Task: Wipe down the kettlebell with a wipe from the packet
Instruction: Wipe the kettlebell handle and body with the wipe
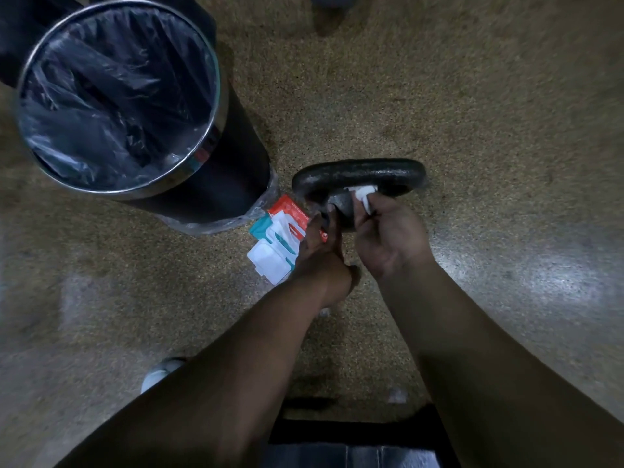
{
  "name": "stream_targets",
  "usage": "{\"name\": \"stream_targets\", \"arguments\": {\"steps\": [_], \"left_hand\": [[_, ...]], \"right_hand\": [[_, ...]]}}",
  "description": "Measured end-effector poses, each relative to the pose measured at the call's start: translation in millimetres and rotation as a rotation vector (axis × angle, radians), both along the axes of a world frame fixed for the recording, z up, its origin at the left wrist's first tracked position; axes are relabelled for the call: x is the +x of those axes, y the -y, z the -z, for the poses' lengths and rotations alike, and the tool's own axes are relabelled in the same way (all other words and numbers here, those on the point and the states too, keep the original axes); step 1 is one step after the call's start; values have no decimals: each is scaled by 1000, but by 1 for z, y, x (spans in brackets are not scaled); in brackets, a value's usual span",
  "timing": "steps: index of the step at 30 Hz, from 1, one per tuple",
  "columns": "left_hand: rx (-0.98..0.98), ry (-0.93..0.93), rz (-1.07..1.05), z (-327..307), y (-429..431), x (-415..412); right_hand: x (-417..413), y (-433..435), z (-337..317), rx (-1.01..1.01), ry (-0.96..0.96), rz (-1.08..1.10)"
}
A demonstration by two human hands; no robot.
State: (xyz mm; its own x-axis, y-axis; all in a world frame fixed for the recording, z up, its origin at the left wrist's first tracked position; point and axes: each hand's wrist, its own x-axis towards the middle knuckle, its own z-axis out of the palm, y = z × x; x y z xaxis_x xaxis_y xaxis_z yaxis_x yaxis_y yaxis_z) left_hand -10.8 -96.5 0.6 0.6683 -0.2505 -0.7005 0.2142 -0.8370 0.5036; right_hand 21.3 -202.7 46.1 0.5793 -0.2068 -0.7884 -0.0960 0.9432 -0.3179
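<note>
Nearest, two bare forearms reach down over the speckled floor point(472, 113), with the toe of a pale shoe point(158, 371) showing under the left arm. The left hand point(319, 251) braces against the near left side of the kettlebell point(358, 173), its fingers curled loosely on the dark iron. The right hand point(388, 236) pinches a white wipe point(363, 194) between closed fingers and presses it to the body just under the handle. The wipe packet point(280, 238), red and teal with its white lid flipped open, lies on the floor touching the left hand, wedged between the kettlebell and the base of the lined bin point(118, 96). Right of the kettlebell and beyond it the floor runs bare; the bin crowds the left.
</note>
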Motion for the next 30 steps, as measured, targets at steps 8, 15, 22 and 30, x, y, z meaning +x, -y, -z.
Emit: {"name": "stream_targets", "arguments": {"steps": [8, 15, 22, 30], "left_hand": [[43, 4, 17, -1, 3, -3], [15, 81, -3, 9, 3, -4], [-11, 62, -17, 10, 1, -5], [32, 29, 3, 6, -1, -3]], "right_hand": [[-5, 5, -4, 16, 16, -36], [-7, -13, -5, 33, -3, -84], [-2, -3, -15, 12, -26, -49], [-6, 2, -9, 24, 2, -51]]}}
